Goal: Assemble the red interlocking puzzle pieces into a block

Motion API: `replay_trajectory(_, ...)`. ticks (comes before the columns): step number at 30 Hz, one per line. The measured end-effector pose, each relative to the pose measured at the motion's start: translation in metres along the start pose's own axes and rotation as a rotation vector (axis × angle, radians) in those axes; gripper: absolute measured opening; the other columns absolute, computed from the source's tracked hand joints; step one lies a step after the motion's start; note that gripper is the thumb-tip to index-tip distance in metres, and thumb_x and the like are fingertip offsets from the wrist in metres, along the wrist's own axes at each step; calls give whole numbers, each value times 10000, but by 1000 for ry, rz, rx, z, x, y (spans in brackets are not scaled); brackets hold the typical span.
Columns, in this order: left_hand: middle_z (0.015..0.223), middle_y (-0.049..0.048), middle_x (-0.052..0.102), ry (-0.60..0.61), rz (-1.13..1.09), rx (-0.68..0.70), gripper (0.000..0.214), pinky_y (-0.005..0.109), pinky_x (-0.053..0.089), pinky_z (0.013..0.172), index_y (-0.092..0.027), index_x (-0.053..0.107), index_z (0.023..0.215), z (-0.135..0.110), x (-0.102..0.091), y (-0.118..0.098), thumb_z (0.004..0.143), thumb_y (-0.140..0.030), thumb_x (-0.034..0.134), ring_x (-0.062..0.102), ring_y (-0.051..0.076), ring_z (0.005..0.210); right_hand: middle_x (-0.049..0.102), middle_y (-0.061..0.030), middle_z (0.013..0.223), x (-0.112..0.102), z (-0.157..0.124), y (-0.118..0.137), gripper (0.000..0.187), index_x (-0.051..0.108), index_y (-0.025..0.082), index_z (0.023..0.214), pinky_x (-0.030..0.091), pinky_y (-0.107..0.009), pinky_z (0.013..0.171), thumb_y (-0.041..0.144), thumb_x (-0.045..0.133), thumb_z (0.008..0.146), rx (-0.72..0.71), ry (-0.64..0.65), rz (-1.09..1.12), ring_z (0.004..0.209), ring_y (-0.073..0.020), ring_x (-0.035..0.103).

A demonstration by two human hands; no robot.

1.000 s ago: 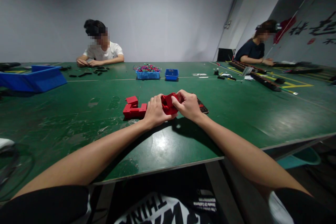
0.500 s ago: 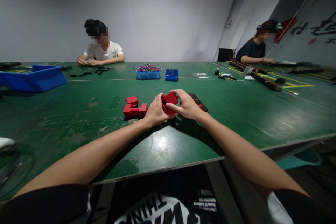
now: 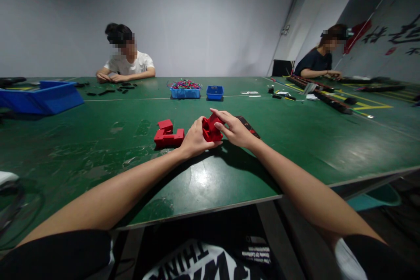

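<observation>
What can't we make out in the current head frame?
Head view:
- Held red part: left side hidden by the left hand.
- Dark flat item: partly hidden behind the right hand.
- Large blue bin: cut off by left edge; near wall hides its floor.
- Colourful pieces: too small to identify.

The place is a workshop for bench work. A long green table (image 3: 302, 140), scuffed at left, spans the frame. Two people are seated at it: a person in white (image 3: 138, 64) at upper left, and a person in dark clothing (image 3: 311, 62) at upper right. A large blue bin (image 3: 62, 99) stands at the left edge. At upper centre, a blue tray (image 3: 185, 94) contains a heap of small coloured parts (image 3: 184, 84). Loose black pieces (image 3: 105, 92) lie before the person in white. Yellow lines (image 3: 364, 107) mark the table at right.
</observation>
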State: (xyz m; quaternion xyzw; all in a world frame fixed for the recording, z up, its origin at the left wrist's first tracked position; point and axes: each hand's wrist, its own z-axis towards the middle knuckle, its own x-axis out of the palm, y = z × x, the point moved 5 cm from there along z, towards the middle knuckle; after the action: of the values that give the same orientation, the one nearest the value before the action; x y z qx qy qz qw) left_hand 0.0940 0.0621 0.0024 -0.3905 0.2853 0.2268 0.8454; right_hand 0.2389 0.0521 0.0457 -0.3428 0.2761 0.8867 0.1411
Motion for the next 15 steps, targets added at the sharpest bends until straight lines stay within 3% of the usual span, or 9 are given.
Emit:
replay_trajectory(7,1207,137,552,11,-26,13,870,477,476,974,-162,413,1283,1,-1,-3,605,-547,799,568,305,1111,560,-141,1281,1,0,-4,531,351,229,1494,417,-430,1047,416,352,997,13,53,0,1172,-232,564)
replay_trajectory(15,1269,158,534,36,-35,56,898,490,443,1031,-150,403,1309,0,-1,-8,602,-525,808,540,319,1181,574,-145,1287,3,0,-5,529,382,198,1476,419,-412,1038,423,341,999,23,70,20,1181,-227,558)
